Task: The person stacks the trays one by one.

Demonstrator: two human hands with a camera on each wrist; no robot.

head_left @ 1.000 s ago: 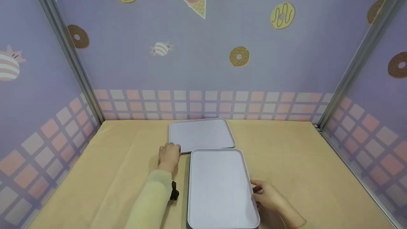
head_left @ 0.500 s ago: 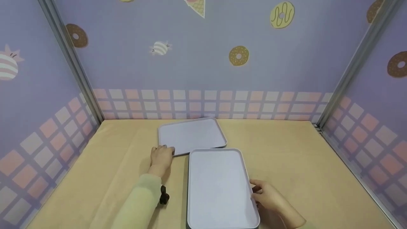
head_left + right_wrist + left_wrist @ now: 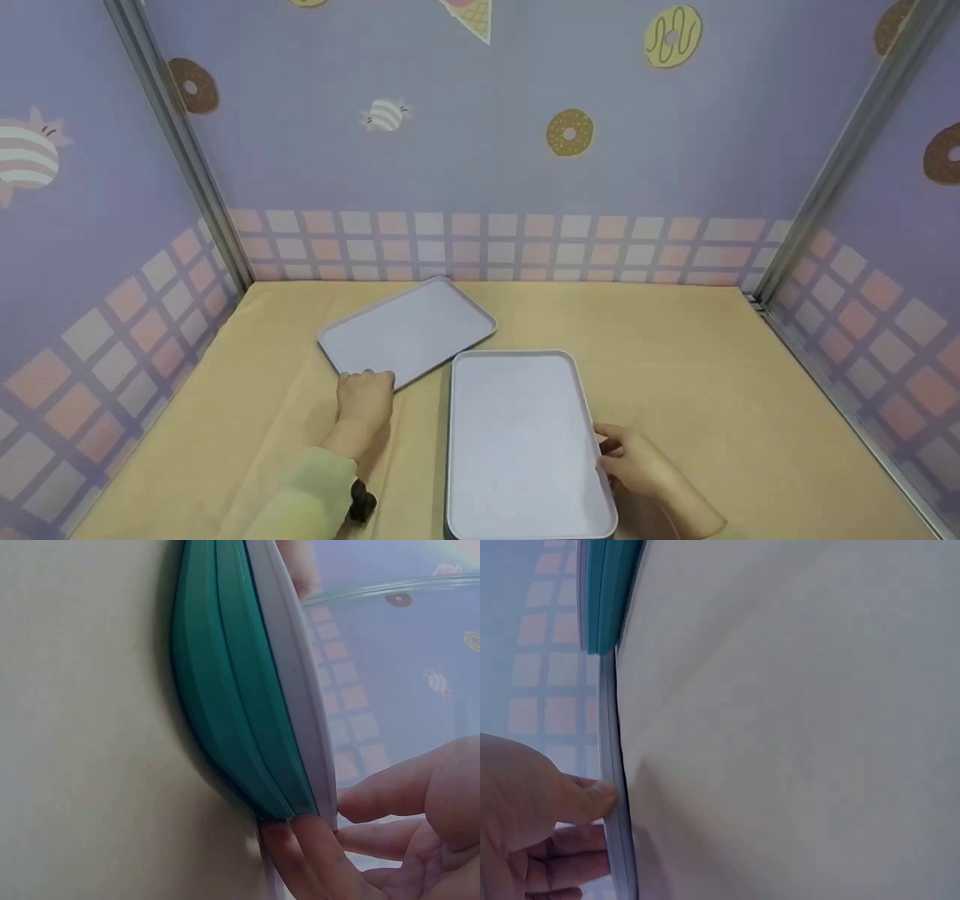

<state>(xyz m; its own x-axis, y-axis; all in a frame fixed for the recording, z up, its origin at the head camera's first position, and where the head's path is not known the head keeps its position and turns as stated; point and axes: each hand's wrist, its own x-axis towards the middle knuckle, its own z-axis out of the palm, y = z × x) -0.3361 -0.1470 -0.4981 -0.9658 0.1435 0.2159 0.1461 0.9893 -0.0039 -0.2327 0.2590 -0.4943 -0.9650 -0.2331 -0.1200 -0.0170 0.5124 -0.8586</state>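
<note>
A pale lilac rectangular tray (image 3: pixel 409 330) lies turned at an angle toward the back left of the table. My left hand (image 3: pixel 365 401) grips its near left corner; in the left wrist view the thumb is on one side of the tray's rim (image 3: pixel 610 735) and the fingers on the other. Nearer to me is a stack of trays, a pale one (image 3: pixel 529 442) on top and teal ones (image 3: pixel 225 690) beneath. My right hand (image 3: pixel 637 465) holds the stack's right edge, its fingertips partly hidden by the trays.
A cream cloth covers the table (image 3: pixel 720 390). Purple patterned panels (image 3: pixel 480 165) enclose the back and both sides, with metal posts (image 3: pixel 180 142) at the corners. The far tray's right end lies close to the stack's back edge.
My left hand has drawn the far tray to the left and toward me, turning it to a steeper angle. The stack and my right hand stay in place.
</note>
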